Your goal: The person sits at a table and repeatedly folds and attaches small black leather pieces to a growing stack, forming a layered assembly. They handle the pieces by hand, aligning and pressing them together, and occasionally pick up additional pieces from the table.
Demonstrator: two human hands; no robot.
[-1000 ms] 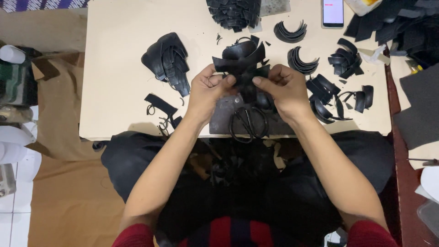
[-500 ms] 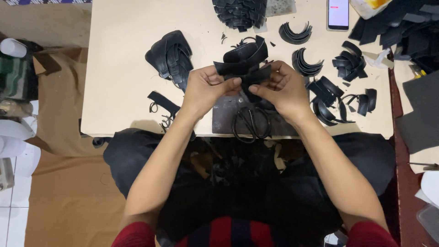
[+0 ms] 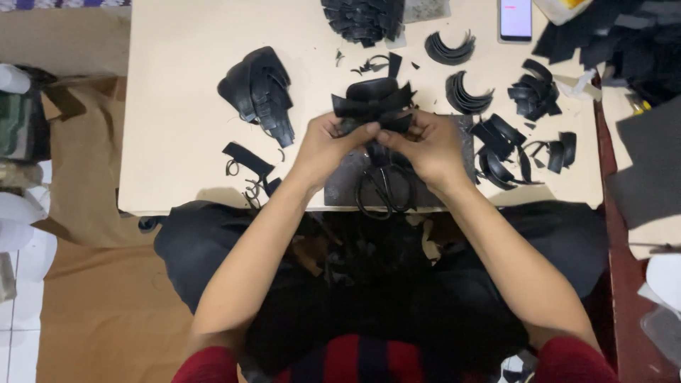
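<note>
Cream tabletop [image 3: 184, 106] carries heaps of cut black strips [image 3: 259, 92]. Left hand [image 3: 328, 147] and right hand [image 3: 424, 145] both pinch a half-assembled black bow [image 3: 372, 103]. Many curved pieces [image 3: 464, 93] lie unused; scissors [image 3: 386, 188] rest idle.

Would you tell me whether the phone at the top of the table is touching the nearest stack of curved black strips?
Apart. The head view shows bare table between the phone and the curved black strips.
</note>
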